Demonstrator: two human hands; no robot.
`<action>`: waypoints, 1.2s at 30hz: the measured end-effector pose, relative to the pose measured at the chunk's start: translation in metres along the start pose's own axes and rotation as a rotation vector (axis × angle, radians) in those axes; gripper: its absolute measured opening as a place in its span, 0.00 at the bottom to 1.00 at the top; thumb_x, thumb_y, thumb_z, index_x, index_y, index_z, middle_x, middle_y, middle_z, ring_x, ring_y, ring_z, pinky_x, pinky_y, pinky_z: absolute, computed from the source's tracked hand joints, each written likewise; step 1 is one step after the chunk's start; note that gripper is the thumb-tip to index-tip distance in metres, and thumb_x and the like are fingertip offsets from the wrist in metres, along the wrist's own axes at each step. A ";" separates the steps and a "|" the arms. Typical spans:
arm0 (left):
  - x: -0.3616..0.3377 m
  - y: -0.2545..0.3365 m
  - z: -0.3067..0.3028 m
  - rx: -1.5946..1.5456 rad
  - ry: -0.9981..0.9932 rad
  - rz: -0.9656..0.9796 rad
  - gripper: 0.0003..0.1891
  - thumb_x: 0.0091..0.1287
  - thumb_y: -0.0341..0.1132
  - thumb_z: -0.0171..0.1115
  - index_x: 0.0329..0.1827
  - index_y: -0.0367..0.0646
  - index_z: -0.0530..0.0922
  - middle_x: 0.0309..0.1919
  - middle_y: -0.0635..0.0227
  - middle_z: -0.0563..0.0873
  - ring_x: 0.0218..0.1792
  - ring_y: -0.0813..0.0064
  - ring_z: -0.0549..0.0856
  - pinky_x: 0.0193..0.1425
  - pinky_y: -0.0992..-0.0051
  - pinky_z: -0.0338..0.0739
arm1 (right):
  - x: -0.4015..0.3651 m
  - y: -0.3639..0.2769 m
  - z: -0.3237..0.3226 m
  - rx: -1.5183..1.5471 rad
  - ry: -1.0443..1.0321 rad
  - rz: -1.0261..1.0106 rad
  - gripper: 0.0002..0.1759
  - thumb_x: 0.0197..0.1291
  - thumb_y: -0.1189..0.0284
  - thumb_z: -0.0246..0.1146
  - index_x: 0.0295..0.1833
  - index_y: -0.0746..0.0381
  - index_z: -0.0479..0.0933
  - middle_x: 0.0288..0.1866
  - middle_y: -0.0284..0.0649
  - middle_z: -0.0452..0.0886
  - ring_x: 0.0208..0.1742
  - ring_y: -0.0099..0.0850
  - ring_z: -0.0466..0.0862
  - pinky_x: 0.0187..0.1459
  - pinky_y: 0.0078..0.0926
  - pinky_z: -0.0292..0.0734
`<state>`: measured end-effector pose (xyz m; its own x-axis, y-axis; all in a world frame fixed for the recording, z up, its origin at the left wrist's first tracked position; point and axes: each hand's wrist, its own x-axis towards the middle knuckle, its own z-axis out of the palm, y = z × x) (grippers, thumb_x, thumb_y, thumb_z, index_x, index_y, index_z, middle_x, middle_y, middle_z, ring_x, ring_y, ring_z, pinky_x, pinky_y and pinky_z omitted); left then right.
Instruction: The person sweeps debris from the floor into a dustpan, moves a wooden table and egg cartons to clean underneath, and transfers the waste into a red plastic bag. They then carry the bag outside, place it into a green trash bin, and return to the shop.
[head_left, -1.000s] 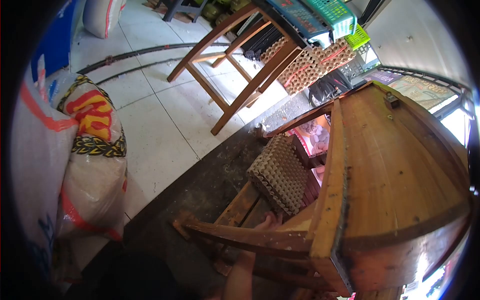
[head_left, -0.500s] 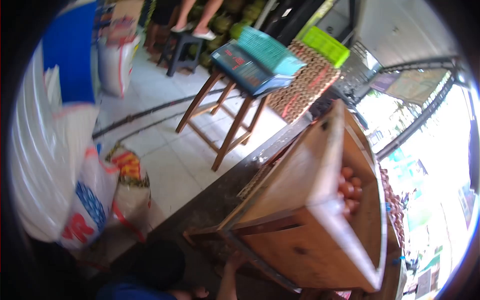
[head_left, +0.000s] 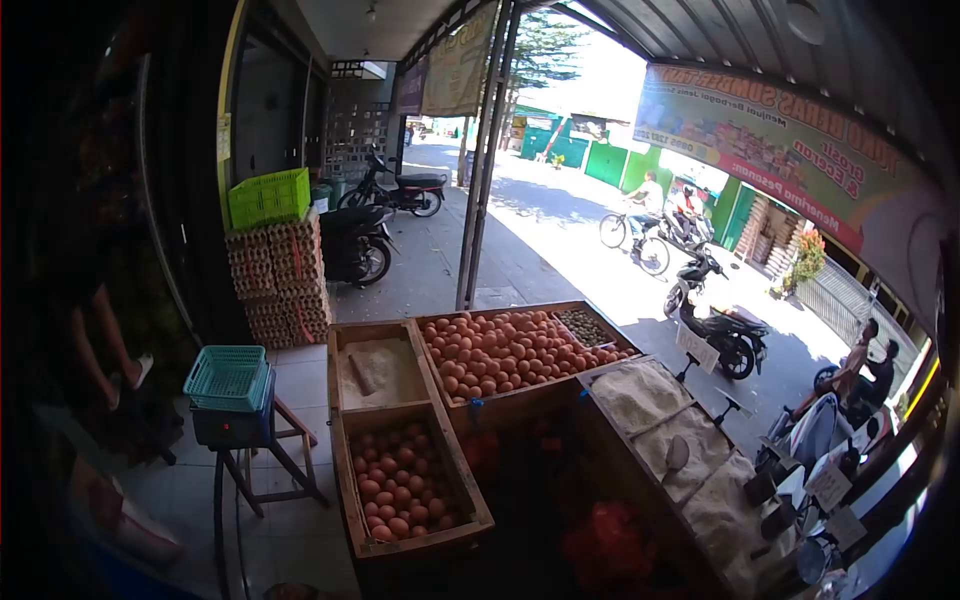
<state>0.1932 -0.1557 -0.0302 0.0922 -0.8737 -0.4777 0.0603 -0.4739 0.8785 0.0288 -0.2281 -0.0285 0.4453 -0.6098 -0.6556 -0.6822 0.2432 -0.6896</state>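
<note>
Neither of my hands can be made out now; a small brownish patch at the bottom edge is too cut off to name. Below me stands a wooden box (head_left: pixel 478 515) with brown eggs (head_left: pixel 405 480) inside. Behind it, a wooden compartment holds pale grain (head_left: pixel 375 372) with a scoop-like object lying in it. A wide wooden bin beyond is full of brown eggs (head_left: pixel 510 350), with small speckled eggs (head_left: pixel 583 328) in its far corner. At left, a teal basket (head_left: pixel 228 376) rests on a dark scale (head_left: pixel 232 428) atop a wooden stool (head_left: pixel 290 497).
Rice bins (head_left: pixel 640 398) run along the right, with price signs (head_left: pixel 697 347). Stacked egg trays (head_left: pixel 278 285) carry a green crate (head_left: pixel 270 198). A metal post (head_left: pixel 487 160) rises behind the eggs. Motorbikes (head_left: pixel 720 325) and a cyclist (head_left: pixel 643 205) are outside; a person's leg (head_left: pixel 115 335) shows at left.
My view has swung up and toward the street, no longer tilted. The hand that was low by the wooden box has left view, and the egg and rice bins now show.
</note>
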 end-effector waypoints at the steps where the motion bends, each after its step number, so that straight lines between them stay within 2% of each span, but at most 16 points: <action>1: -0.018 0.033 -0.009 0.004 -0.053 0.057 0.19 0.70 0.44 0.50 0.53 0.37 0.73 0.46 0.60 0.80 0.46 0.65 0.79 0.53 0.65 0.74 | -0.017 0.001 -0.011 0.066 0.050 0.015 0.19 0.69 0.61 0.50 0.53 0.63 0.76 0.45 0.43 0.81 0.48 0.27 0.79 0.51 0.27 0.74; 3: -0.043 0.086 -0.030 0.048 -0.152 0.177 0.19 0.70 0.44 0.50 0.53 0.37 0.73 0.46 0.60 0.80 0.46 0.65 0.79 0.53 0.66 0.74 | -0.056 -0.026 -0.039 0.393 0.218 0.068 0.21 0.69 0.59 0.51 0.56 0.64 0.73 0.43 0.40 0.80 0.43 0.26 0.79 0.47 0.25 0.75; 5: -0.079 0.191 -0.041 0.161 -0.230 0.304 0.27 0.66 0.46 0.49 0.64 0.37 0.66 0.59 0.53 0.74 0.61 0.64 0.73 0.67 0.68 0.61 | -0.068 -0.046 -0.065 0.812 0.366 -0.037 0.25 0.70 0.58 0.48 0.68 0.56 0.60 0.47 0.38 0.78 0.41 0.28 0.78 0.44 0.30 0.75; 7: -0.121 0.272 -0.041 0.446 -0.057 0.573 0.26 0.68 0.49 0.47 0.62 0.38 0.67 0.61 0.54 0.72 0.62 0.59 0.71 0.65 0.66 0.63 | -0.102 -0.084 -0.087 0.949 0.490 0.019 0.29 0.70 0.52 0.41 0.71 0.54 0.53 0.59 0.45 0.70 0.53 0.33 0.74 0.51 0.36 0.72; 9: -0.144 0.314 -0.025 0.397 -0.023 0.855 0.28 0.69 0.50 0.42 0.64 0.38 0.65 0.62 0.53 0.70 0.63 0.51 0.69 0.66 0.60 0.62 | -0.117 -0.110 -0.085 1.206 0.531 -0.070 0.34 0.69 0.49 0.39 0.72 0.61 0.48 0.67 0.49 0.64 0.66 0.43 0.67 0.63 0.43 0.62; 12: -0.136 0.291 0.012 0.529 -0.048 1.042 0.30 0.70 0.53 0.39 0.66 0.39 0.64 0.65 0.53 0.68 0.68 0.53 0.64 0.68 0.57 0.57 | -0.141 -0.157 -0.049 1.584 0.325 -0.309 0.33 0.70 0.49 0.39 0.71 0.60 0.52 0.67 0.49 0.63 0.64 0.39 0.70 0.62 0.39 0.64; 14: -0.124 0.255 0.044 0.795 -0.276 1.386 0.32 0.70 0.57 0.37 0.68 0.43 0.63 0.68 0.53 0.63 0.72 0.55 0.56 0.72 0.53 0.48 | -0.169 -0.173 -0.017 1.706 0.132 -0.421 0.33 0.70 0.48 0.38 0.70 0.60 0.53 0.66 0.49 0.65 0.63 0.39 0.71 0.62 0.38 0.66; 18: -0.111 0.237 0.059 0.697 -0.769 1.422 0.30 0.69 0.55 0.42 0.67 0.45 0.65 0.68 0.53 0.62 0.71 0.52 0.57 0.72 0.52 0.48 | -0.220 -0.166 0.008 1.804 0.102 -0.482 0.34 0.69 0.47 0.36 0.69 0.60 0.55 0.64 0.49 0.67 0.62 0.39 0.73 0.61 0.35 0.68; 19: -0.105 0.231 0.061 0.707 -0.821 1.398 0.30 0.69 0.55 0.42 0.67 0.45 0.65 0.68 0.53 0.62 0.71 0.52 0.57 0.72 0.52 0.48 | -0.232 -0.158 0.012 1.832 0.146 -0.473 0.34 0.69 0.47 0.36 0.69 0.61 0.56 0.64 0.49 0.68 0.62 0.39 0.73 0.61 0.35 0.69; 21: -0.071 0.196 0.063 0.867 -0.673 1.231 0.29 0.67 0.53 0.46 0.66 0.45 0.66 0.67 0.52 0.63 0.70 0.52 0.59 0.72 0.51 0.49 | -0.249 -0.139 0.022 1.913 0.207 -0.441 0.34 0.69 0.46 0.35 0.69 0.61 0.56 0.63 0.50 0.69 0.62 0.39 0.74 0.61 0.34 0.70; 23: -0.028 0.150 0.045 1.222 -0.528 0.953 0.25 0.65 0.46 0.53 0.62 0.43 0.69 0.66 0.52 0.65 0.68 0.54 0.62 0.71 0.51 0.51 | -0.263 -0.107 0.036 1.817 0.395 -0.254 0.27 0.68 0.51 0.43 0.62 0.60 0.64 0.56 0.49 0.74 0.54 0.42 0.78 0.54 0.39 0.75; 25: -0.006 0.118 0.006 1.332 -0.470 0.713 0.20 0.63 0.39 0.57 0.57 0.41 0.73 0.61 0.52 0.71 0.64 0.54 0.68 0.68 0.55 0.58 | -0.273 -0.070 0.049 1.890 0.505 -0.264 0.24 0.69 0.54 0.44 0.59 0.60 0.65 0.52 0.48 0.77 0.49 0.41 0.80 0.50 0.38 0.77; 26: 0.009 0.097 -0.015 1.202 -0.505 0.596 0.19 0.63 0.37 0.57 0.56 0.41 0.74 0.58 0.52 0.73 0.61 0.54 0.70 0.66 0.58 0.62 | -0.278 -0.057 0.054 1.921 0.614 -0.307 0.21 0.69 0.56 0.44 0.57 0.60 0.67 0.47 0.46 0.79 0.44 0.39 0.82 0.46 0.38 0.78; 27: 0.017 0.079 -0.033 1.068 -0.525 0.482 0.18 0.62 0.36 0.58 0.55 0.41 0.74 0.55 0.52 0.75 0.59 0.54 0.73 0.64 0.61 0.66 | -0.287 -0.051 0.053 1.915 0.795 -0.172 0.19 0.68 0.60 0.44 0.55 0.59 0.69 0.44 0.45 0.80 0.40 0.37 0.82 0.41 0.36 0.79; 32: -0.022 0.058 -0.104 1.112 -0.490 0.348 0.17 0.62 0.38 0.58 0.52 0.41 0.76 0.48 0.52 0.80 0.52 0.53 0.78 0.58 0.62 0.72 | -0.314 0.022 0.048 2.041 1.358 0.020 0.18 0.63 0.63 0.51 0.56 0.58 0.67 0.37 0.43 0.79 0.33 0.35 0.81 0.34 0.34 0.77; 36: -0.037 0.043 -0.126 1.058 -0.442 0.084 0.15 0.62 0.37 0.57 0.48 0.38 0.79 0.41 0.51 0.84 0.45 0.55 0.82 0.52 0.65 0.75 | -0.317 0.096 0.019 1.877 1.534 0.197 0.23 0.62 0.58 0.52 0.59 0.58 0.65 0.37 0.42 0.79 0.34 0.34 0.81 0.33 0.34 0.77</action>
<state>0.3177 -0.1300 0.0239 -0.3127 -0.7701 -0.5560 -0.8136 -0.0849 0.5752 -0.1666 0.0026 0.1070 -0.6662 -0.1820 -0.7232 0.7415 -0.0573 -0.6686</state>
